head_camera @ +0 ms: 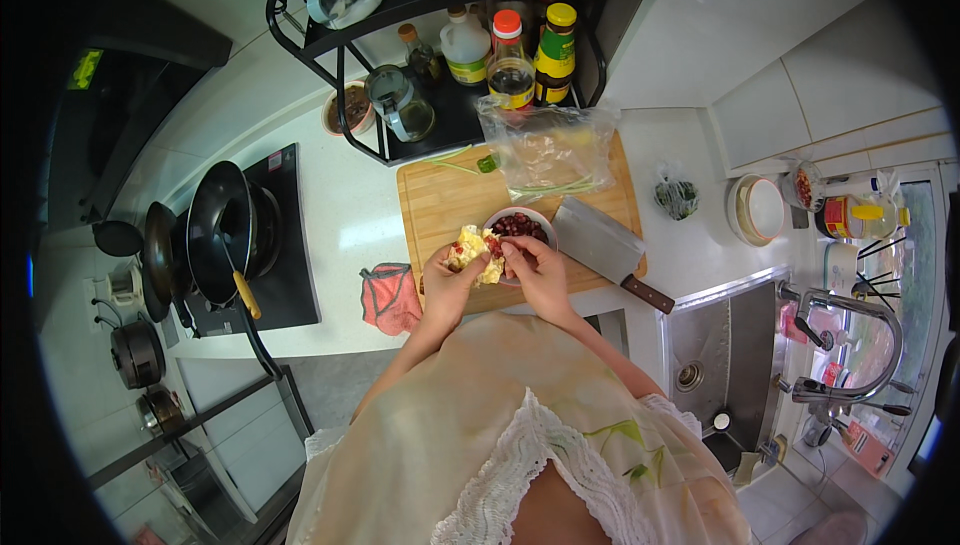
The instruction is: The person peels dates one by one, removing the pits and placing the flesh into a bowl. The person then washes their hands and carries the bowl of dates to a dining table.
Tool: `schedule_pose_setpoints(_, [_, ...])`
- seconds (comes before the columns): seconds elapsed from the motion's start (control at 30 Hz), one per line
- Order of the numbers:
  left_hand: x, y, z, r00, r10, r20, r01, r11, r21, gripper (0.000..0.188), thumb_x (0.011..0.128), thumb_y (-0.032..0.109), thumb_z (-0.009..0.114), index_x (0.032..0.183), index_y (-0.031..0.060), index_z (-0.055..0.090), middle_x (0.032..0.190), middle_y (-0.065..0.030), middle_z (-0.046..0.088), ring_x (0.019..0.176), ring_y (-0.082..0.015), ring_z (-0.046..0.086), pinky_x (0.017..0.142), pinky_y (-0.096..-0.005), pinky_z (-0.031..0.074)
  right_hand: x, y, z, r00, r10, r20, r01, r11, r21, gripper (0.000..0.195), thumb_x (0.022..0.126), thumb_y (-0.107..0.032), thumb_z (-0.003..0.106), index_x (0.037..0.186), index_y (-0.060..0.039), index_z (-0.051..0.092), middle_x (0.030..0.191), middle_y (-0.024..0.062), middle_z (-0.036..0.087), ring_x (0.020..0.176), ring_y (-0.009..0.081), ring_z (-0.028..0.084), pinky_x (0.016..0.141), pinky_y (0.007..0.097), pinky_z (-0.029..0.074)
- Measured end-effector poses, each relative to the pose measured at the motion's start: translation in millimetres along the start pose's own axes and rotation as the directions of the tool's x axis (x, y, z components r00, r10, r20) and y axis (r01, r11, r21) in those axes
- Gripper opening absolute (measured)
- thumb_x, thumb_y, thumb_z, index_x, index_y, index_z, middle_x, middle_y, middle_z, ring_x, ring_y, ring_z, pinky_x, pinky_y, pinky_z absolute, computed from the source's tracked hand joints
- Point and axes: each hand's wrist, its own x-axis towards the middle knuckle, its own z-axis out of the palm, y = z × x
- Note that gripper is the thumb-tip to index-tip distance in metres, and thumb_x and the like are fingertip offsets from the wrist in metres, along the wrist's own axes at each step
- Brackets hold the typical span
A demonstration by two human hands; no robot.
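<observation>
A piece of pomegranate (471,243) with pale yellow pith and some red seeds is gripped in my left hand (448,286). The fingertips of my right hand (541,275) pinch at its right edge, by a cluster of seeds; whether a loose seed is between them is hidden. Just behind my hands, a small bowl (553,228) holds many dark red pomegranate seeds (519,225). It stands on a bamboo cutting board (442,196), and my right hand partly covers its near side. To its right lies a cleaver (600,241), its wooden handle past the board's edge.
A clear plastic bag (555,144) lies across the board's back. Beside the board sits a pink cloth (390,297). A wok (217,237) rests on the left cooktop (296,260); a sink (690,342) is at right. Bottles crowd the black rack (465,106) behind.
</observation>
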Motion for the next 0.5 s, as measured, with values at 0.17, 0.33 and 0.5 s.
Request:
schedule_pose_setpoints(0.17, [-4.1, -3.0, -0.9, 1.0, 0.011, -0.019, -0.011, 0.999, -0.039, 0.014, 0.082, 0.0, 0.07, 0.095, -0.0032, 0.067, 0.086, -0.004, 0.069, 0.072, -0.007, 0.062, 0.066, -0.0223, 0.05, -0.7, -0.4, 0.9, 0.996, 0.073, 0.054, -0.076, 0.996, 0.055, 0.027, 0.098, -0.028, 0.056, 0.099, -0.0017, 0.062, 0.074, -0.0026, 0.055, 0.068, 0.0036, 0.052, 0.061, 0.0211, 0.048])
schedule_pose_setpoints(0.33, [-7.5, -2.9, -7.6, 0.999, 0.027, 0.017, -0.027, 1.0, 0.009, 0.017, 0.083, 0.0, 0.07, 0.099, -0.003, 0.066, 0.09, -0.0055, 0.07, 0.074, -0.0078, 0.063, 0.068, -0.0229, 0.051, 1.9, 4.2, -0.9, 0.985, 0.114, 0.128, -0.126, 0.988, 0.091, 0.028, 0.097, -0.029, 0.057, 0.097, -0.0018, 0.062, 0.075, -0.0025, 0.056, 0.069, 0.0035, 0.051, 0.062, 0.0211, 0.048])
schedule_pose_setpoints(0.5, [-9.7, 0.3, -8.4, 0.998, 0.029, 0.048, -0.028, 0.999, -0.026, 0.017, 0.083, 0.0, 0.069, 0.099, -0.004, 0.065, 0.091, -0.006, 0.069, 0.076, -0.0083, 0.063, 0.069, -0.0232, 0.05, 5.7, 8.6, -0.4, 0.975, 0.095, 0.199, -0.115, 0.989, 0.089, 0.027, 0.092, -0.027, 0.065, 0.099, -0.0007, 0.065, 0.077, -0.002, 0.059, 0.068, 0.0039, 0.052, 0.061, 0.0198, 0.044])
